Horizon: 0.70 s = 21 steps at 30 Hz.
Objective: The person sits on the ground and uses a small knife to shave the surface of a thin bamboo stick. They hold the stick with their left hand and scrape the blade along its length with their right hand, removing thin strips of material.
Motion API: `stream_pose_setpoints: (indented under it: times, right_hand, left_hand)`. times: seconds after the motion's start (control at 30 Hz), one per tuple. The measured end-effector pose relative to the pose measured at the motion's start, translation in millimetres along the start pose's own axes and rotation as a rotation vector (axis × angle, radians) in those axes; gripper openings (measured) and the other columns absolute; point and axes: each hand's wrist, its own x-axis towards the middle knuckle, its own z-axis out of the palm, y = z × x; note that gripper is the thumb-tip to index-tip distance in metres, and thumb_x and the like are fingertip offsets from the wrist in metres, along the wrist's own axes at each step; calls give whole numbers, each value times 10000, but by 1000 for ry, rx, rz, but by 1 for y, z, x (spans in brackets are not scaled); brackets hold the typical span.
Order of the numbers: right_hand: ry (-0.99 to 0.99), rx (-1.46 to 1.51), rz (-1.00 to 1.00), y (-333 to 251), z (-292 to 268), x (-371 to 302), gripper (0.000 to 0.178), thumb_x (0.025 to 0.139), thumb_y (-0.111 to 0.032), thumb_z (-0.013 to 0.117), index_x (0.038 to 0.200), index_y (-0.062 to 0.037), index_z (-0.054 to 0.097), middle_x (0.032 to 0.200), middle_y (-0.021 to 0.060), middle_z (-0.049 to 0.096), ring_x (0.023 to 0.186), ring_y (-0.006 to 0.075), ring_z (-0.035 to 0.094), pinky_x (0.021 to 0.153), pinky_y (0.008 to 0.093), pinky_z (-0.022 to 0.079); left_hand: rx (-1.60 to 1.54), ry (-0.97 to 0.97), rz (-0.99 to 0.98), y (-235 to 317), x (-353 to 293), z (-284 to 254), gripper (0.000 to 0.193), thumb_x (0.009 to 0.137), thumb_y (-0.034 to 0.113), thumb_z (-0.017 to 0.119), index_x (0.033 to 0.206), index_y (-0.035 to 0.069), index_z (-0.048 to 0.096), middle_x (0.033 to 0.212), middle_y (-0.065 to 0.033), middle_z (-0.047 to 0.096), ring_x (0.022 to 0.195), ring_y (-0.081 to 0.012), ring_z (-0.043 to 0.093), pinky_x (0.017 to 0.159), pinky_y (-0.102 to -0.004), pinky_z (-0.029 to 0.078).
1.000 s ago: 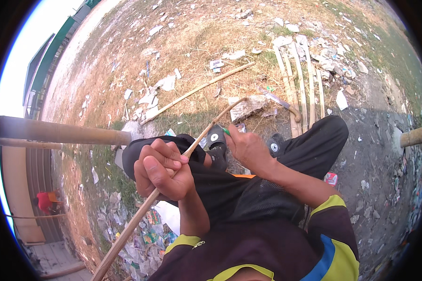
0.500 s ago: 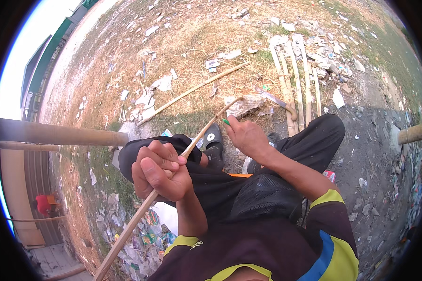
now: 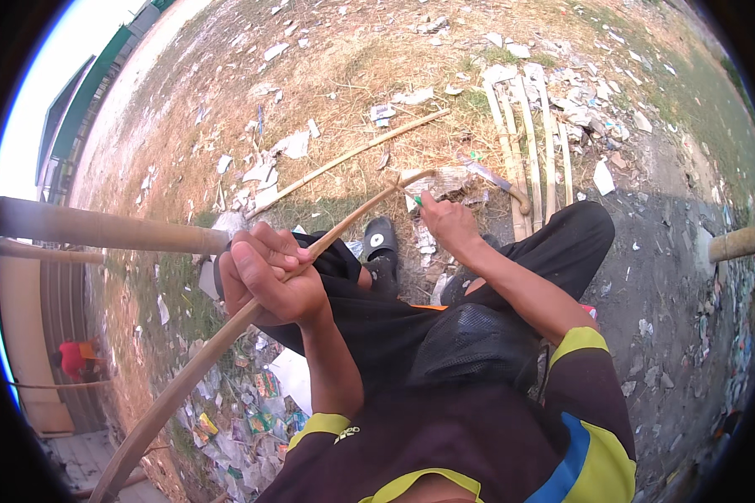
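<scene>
My left hand [image 3: 275,275] is closed in a fist around a long split bamboo strip [image 3: 195,369]. The strip slants from the lower left up to its far tip, just beyond my feet. My right hand [image 3: 450,225] is closed on a small green-handled tool [image 3: 418,200], held against or close beside the strip near that tip. Its working end is too small to make out. A thin sliver [image 3: 396,182] stands up from the strip there.
A large knife [image 3: 497,178] with a wooden handle lies beside several bamboo strips [image 3: 532,134] at the upper right. Another bamboo strip [image 3: 352,155] lies on the littered ground ahead. A thick bamboo pole [image 3: 109,225] juts in from the left. My sandaled foot [image 3: 381,243] is below the worked tip.
My left hand has shifted slightly left and up with the strip, whose near end swung left. My right hand has moved a little right, and a sliver now stands up near the tip.
</scene>
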Motion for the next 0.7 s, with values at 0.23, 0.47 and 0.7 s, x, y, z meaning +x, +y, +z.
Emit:
stream_pose_setpoints:
  times: [0.23,0.47,0.7]
  right_hand:
    - [13,58,101,11,-31,-13,276,966,-268,459,961,-9,554,737,246,641,706,434,643,623,509,513]
    - [74,600,-362,-110,-130,-68,251,961,-274,495,925,-26,499,589,236,578,578,442,590,516,506,470]
    - [16,377,-182,-105,-128,-73,172,943,-193,541,889,-36,494,587,213,566,592,425,598,490,487,451]
  left_hand:
    - [-80,-117,19,7,-15,-4,347,936,84,430,609,40,322,508,-60,337,411,-95,306,326,-210,312]
    - [-139,-156,-13,6,-5,-7,343,893,58,431,572,51,311,494,-59,331,396,-92,298,320,-213,311]
    - [-113,-221,26,1,0,-13,331,845,51,409,546,105,276,459,-38,307,353,-104,276,351,-220,235]
